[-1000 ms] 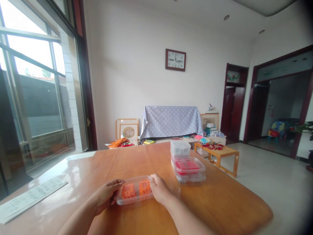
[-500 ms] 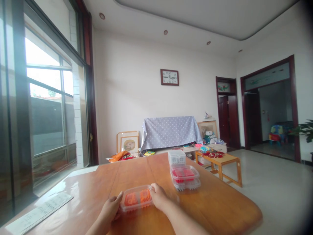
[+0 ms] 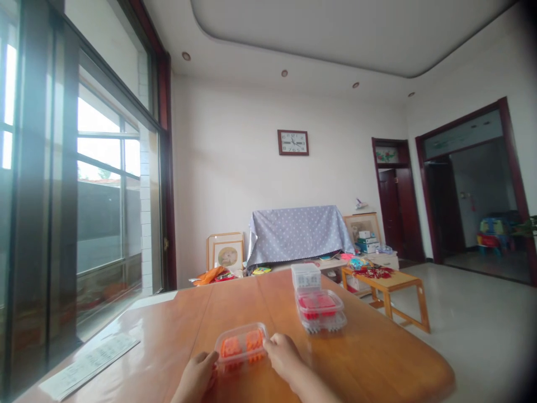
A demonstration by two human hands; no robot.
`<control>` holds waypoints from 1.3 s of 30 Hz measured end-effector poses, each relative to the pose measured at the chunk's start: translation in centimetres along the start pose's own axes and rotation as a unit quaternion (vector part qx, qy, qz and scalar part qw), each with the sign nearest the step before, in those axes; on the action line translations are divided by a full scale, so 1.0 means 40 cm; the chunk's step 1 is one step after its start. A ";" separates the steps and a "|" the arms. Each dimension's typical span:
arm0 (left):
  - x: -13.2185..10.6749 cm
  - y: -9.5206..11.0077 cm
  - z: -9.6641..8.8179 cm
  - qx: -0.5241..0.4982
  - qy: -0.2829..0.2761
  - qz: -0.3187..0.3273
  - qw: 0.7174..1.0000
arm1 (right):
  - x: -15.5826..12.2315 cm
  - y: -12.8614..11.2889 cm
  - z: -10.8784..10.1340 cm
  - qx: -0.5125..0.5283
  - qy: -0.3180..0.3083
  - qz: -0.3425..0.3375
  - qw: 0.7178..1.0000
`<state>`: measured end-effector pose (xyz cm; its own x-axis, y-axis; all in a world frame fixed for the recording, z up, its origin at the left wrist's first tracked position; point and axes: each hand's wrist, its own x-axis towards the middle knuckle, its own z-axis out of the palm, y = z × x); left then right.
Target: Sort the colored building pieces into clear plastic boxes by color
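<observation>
A clear plastic container (image 3: 242, 359) with orange contents sits low over the wooden table (image 3: 193, 330), between my two hands. My left hand (image 3: 200, 372) grips its left end, thumb up on the rim. At the opposite end, my right hand (image 3: 282, 354) pinches the right edge with thumb and fingers. What the orange contents are I cannot make out. To the right of my right hand stands a stack of clear containers (image 3: 322, 320), the upper one with pink-red contents. Just behind that stack is a white translucent box (image 3: 306, 276).
Printed paper sheets (image 3: 90, 366) lie on the table's left side, by the window (image 3: 109, 212). Past the table are a low wooden bench (image 3: 392, 278) with items on it and a cloth-covered object (image 3: 300, 235) against the wall.
My view has tilted up slightly and turned left, so everything appears lower and further right. Both hands still hold the container with orange contents.
</observation>
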<state>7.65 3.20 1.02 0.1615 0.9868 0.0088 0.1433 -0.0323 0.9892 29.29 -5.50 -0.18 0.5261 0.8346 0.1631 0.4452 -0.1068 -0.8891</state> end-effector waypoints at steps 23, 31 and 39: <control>-0.177 0.247 0.288 -0.054 -0.064 0.112 0.990 | -0.074 -0.031 -0.402 0.153 0.098 -0.091 0.979; -0.137 0.280 0.452 -0.042 -0.080 0.149 0.985 | -0.019 0.026 -0.527 0.116 0.158 -0.129 0.972; -0.095 0.315 0.560 -0.034 -0.107 0.140 0.984 | 0.034 0.062 -0.603 0.045 0.215 -0.094 0.971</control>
<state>30.71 -4.50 10.15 0.3877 0.8849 0.2581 0.0005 -0.2802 0.9599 48.60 -17.68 8.15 0.7043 0.5294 0.4730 0.5075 0.0904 -0.8569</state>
